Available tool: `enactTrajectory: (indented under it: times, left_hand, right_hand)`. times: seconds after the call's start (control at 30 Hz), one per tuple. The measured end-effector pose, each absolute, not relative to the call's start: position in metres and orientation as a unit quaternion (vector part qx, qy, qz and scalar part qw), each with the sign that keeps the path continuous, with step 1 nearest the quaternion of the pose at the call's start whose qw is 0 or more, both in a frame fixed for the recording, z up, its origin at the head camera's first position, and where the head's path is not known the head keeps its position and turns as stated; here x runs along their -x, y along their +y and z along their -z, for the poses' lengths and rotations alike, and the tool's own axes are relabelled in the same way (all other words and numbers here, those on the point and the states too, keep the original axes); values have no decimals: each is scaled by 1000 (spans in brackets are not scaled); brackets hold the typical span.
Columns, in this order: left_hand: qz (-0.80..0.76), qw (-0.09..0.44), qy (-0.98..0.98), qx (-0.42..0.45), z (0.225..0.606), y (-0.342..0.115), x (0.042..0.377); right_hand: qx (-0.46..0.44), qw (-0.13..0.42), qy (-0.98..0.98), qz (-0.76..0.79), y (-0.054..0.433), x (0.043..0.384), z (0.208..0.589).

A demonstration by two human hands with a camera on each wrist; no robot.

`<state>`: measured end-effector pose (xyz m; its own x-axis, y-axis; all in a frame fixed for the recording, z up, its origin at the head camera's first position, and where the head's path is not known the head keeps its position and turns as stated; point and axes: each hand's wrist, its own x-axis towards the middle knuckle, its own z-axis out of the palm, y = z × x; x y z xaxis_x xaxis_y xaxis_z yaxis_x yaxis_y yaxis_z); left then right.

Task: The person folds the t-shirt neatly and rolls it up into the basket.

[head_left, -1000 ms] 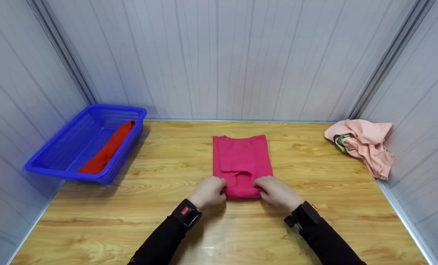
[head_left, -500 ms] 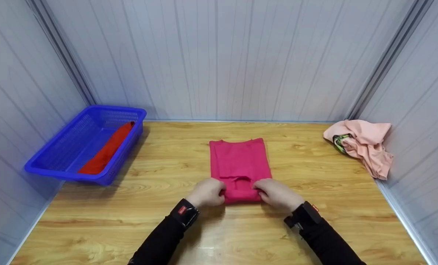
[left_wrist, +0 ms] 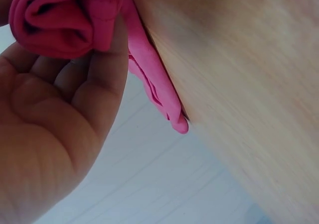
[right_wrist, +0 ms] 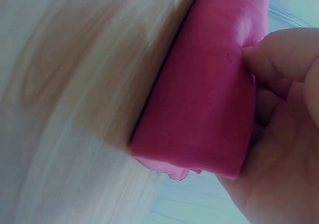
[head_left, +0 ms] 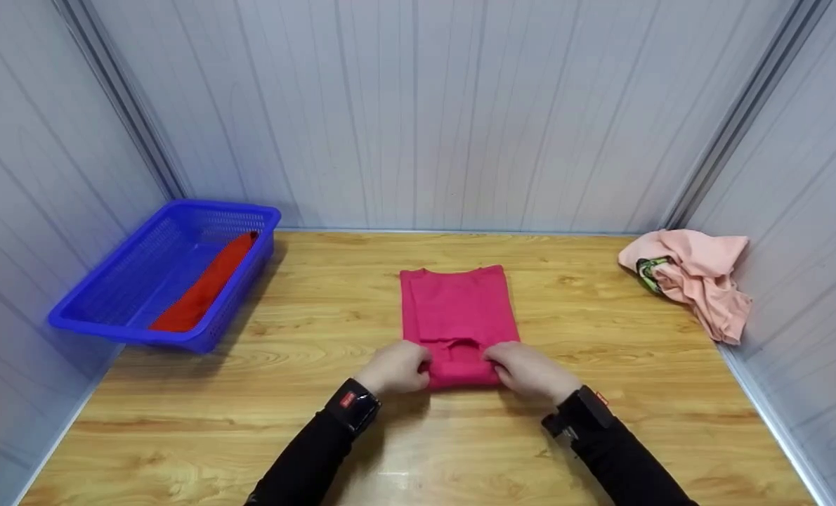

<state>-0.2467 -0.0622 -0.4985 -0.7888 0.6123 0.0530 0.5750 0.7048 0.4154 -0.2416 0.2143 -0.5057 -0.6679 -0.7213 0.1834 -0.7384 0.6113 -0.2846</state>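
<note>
A bright pink shirt [head_left: 460,302], folded into a narrow panel, lies mid-table with its near end rolled up. At the roll's left end, my left hand [head_left: 395,367] grips it with curled fingers; the left wrist view shows the spiral of the rolled cloth [left_wrist: 62,22] above the fingers. My right hand [head_left: 530,367] holds the right end, and in the right wrist view the thumb presses into the roll [right_wrist: 204,94]. A small gap in the cloth shows between the hands. Some fingertips are hidden behind the fabric.
On the left stands a blue plastic basket [head_left: 119,328] with a folded red-orange cloth [head_left: 207,288] inside. A crumpled light pink garment [head_left: 702,263] with a green print lies at the right wall. Pale panel walls [head_left: 418,119] enclose the wooden table [head_left: 305,309].
Over the first half second, the pink shirt slid slightly towards the person, with both hands keeping hold of its rolled end. Since then, hands and shirt look almost still.
</note>
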Motion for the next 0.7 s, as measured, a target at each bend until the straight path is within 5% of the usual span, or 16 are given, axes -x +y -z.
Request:
enactTrajectory:
  times: [0.7]
  left_hand:
    - [-197, 32, 939, -281, 502, -56, 248]
  right_hand:
    - [-359, 48, -913, -188, 209, 242, 512]
